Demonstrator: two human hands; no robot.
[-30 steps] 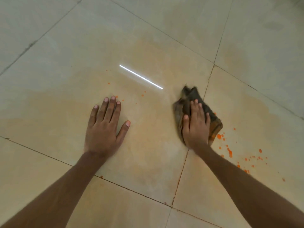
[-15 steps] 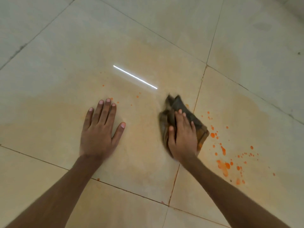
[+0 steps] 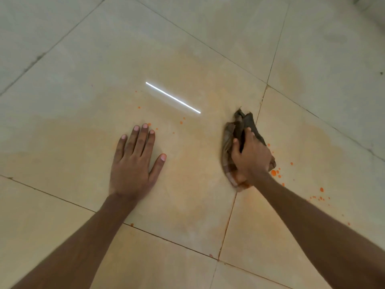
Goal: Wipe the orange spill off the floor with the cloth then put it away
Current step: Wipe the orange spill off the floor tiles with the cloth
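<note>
Item 1. Floor [image 3: 83, 59]: large square tiles, glossy, pale beige-grey, divided by thin dark grout lines [image 3: 228, 222]. A narrow white reflection [image 3: 173, 97] lay as a straight slanted streak on the middle tile. A faint orange film tinted much of that tile and the one to its right.

Item 2. Orange spill [image 3: 273, 173]: round, bright, opaque droplets of mixed size, scattered on the right tile just right of the cloth and trailing nearer and further right. A few finer specks sat on the middle tile just beyond the left fingertips.

Item 3. Cloth [image 3: 248, 122]: dark brown fabric, crumpled into a rough elongated wad with a ragged, pointed far end. Its near edge was stained orange. It lay on the floor at the seam between the middle and right tiles, under the right hand.

Item 4. Right hand [image 3: 251, 159]: set on top of the cloth, its fingers [image 3: 235, 142] curled and clamped into the bunched folds. The bare forearm ran in from the near right.

Item 5. Left hand [image 3: 133, 163]: palm flat on the middle tile, well apart from the cloth. The fingers [image 3: 143, 138] were straight and close together, the thumb splayed to the right. It held nothing.
</note>
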